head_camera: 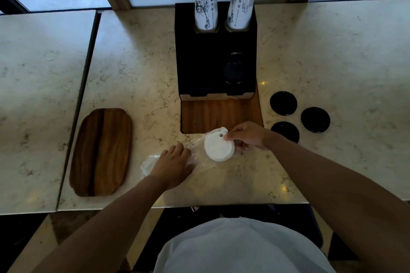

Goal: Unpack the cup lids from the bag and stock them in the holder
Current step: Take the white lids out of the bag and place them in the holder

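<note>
- The left hand (174, 163) is lying flat with fingers spread and straight, pressing down on the clear plastic bag (153, 163) against the marble table (137, 68). To do this step well, it should be pinning the closed end firmly, so the film is not sliding along with the lid.
- The white cup lid (218, 147) is sitting at the bag's open mouth, just right of the left fingertips and apart from them; its rim tab and sip hole are pointing away from the person. Whether more lids are stacked beneath it, I cannot tell.
- The right hand (248, 135) is pinching the lid's far right edge, thumb on top and fingers curled underneath. Pulling rightward and level, not upward, is likely to be freeing it without snagging the film.
- The black holder (215, 51) is standing beyond both hands, with two paper cup stacks (240, 3) at its back and a dark lid in one of its wells.
- Three black lids (315, 119) are lying loose on the table, further right.
</note>
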Demonstrator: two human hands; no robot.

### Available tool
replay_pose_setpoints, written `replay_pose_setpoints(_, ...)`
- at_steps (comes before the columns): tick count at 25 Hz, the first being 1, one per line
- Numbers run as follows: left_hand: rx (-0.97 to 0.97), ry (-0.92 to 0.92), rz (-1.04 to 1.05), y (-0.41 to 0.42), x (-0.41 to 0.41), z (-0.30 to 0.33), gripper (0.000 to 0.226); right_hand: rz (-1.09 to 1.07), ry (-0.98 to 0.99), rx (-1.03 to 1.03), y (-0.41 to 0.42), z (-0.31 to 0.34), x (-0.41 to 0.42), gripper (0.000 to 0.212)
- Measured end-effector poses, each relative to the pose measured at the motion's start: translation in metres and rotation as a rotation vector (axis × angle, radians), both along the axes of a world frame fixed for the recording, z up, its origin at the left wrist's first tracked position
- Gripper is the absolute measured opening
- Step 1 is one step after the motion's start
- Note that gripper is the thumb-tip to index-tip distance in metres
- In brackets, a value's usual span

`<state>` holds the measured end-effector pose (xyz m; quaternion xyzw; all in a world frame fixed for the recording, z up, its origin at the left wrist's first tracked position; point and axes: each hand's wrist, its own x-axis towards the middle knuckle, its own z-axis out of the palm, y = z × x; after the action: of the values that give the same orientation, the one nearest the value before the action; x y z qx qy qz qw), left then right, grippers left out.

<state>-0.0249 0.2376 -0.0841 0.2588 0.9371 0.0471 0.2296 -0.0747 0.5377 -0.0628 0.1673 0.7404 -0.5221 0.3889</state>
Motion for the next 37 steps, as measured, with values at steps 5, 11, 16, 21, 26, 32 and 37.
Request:
replay_pose_setpoints(5, -0.049, 0.032, 0.044, -0.015, 0.001, -0.003, 0.06, -0.124, 0.061, -0.01, 0.009, -0.006, 0.004, 0.02)
replay_pose_setpoints(11, -0.038, 0.048, 0.113, -0.038, -0.005, 0.002, 0.06, -0.274, 0.117, -0.073, 0.008, -0.002, -0.002, 0.029)
replay_pose_setpoints(16, 0.076, 0.104, 0.291, -0.028, -0.014, 0.023, 0.054, -0.275, 0.158, -0.101, 0.001, 0.009, -0.007, 0.028)
replay_pose_setpoints(21, 0.545, 0.004, 0.712, 0.025, -0.049, 0.046, 0.032, -0.258, 0.209, -0.113, -0.011, 0.021, -0.018, 0.029)
replay_pose_setpoints(26, 0.892, -0.229, 0.925, 0.057, -0.081, 0.057, 0.042, -0.274, 0.26, -0.135, -0.023, 0.038, -0.043, 0.035)
replay_pose_setpoints(32, 1.002, -0.215, 1.093, 0.061, -0.11, 0.06, 0.031, -0.239, 0.334, -0.099, -0.031, 0.047, -0.075, 0.034)
replay_pose_setpoints(37, 0.944, -0.145, 1.129, 0.067, -0.146, 0.07, 0.027, -0.229, 0.513, 0.1, -0.046, 0.047, -0.104, 0.02)
